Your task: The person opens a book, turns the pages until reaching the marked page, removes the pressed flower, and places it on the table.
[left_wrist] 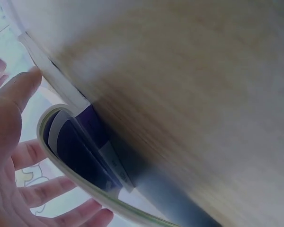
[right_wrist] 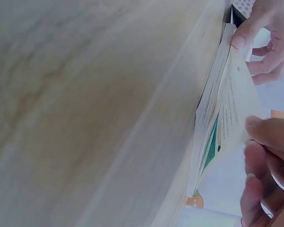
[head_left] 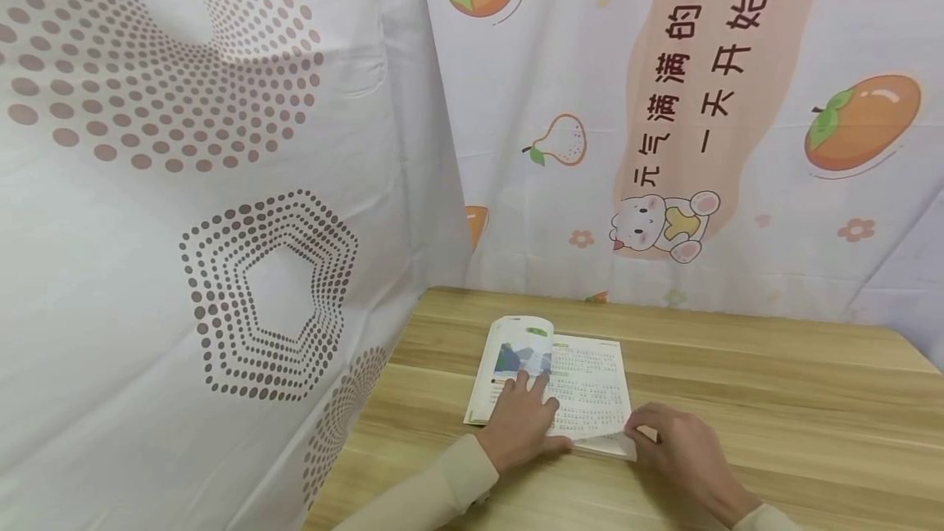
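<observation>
An open book [head_left: 590, 375] lies on the wooden table, its left pages curving up near the spine and showing a blue and green picture. My left hand [head_left: 519, 420] rests spread over the left pages and the spine, thumb toward the lower edge of the right page. In the left wrist view that hand [left_wrist: 9, 156] has its fingers extended against the curved pages. With thumb and fingertips my right hand [head_left: 682, 449] pinches the lower right corner of a page, lifted off those beneath. The right wrist view shows the raised page [right_wrist: 239, 94] between thumb and fingers.
The wooden table [head_left: 796, 400] extends to the right of the book. A white cloth with dotted patterns [head_left: 280, 293] hangs along the left side. Behind the table hangs a curtain [head_left: 531, 211] printed with fruit, a bear and writing.
</observation>
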`<state>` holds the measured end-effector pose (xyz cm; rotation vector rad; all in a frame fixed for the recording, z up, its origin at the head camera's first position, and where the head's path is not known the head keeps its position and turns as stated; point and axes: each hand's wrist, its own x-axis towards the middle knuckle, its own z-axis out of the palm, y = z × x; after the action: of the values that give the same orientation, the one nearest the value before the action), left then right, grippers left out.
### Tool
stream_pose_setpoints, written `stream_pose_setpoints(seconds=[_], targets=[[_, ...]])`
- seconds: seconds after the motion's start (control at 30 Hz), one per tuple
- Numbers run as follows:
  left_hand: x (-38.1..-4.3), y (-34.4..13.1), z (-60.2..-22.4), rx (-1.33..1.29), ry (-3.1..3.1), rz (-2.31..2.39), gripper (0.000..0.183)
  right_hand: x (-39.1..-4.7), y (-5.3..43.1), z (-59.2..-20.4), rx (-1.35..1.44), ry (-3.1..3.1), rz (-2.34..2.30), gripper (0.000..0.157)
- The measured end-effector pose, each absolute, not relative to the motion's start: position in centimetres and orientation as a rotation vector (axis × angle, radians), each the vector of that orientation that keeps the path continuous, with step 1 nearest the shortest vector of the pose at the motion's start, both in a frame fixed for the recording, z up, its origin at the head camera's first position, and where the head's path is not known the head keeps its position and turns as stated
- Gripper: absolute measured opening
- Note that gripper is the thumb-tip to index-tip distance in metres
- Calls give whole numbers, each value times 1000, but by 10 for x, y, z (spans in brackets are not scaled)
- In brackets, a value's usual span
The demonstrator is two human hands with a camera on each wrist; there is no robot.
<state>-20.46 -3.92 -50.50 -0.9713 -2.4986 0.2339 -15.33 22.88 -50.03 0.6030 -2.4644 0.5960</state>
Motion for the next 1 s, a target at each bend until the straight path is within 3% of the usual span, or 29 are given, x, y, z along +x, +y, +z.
stream_pose_setpoints(seconds=[0.1,0.27,0.4,0.73,1.0], targets=[[-206,-38,-502,-976,-2472,218,46,-154,230,-499,557,-2422,628,27],[-209,-35,-499,-949,-2446,218,32,-155,232,-497,505,-2403,623,44],[-210,-35,-499,-901,-2400,222,26,-153,232,-498,496,-2511,666,42],[-209,-42,-496,-781,-2462,9,77,-149,231,-507,550,-2785,584,42],[-207,-49,-497,-786,-2481,128,75,-150,233,-512,715,-2650,479,28]])
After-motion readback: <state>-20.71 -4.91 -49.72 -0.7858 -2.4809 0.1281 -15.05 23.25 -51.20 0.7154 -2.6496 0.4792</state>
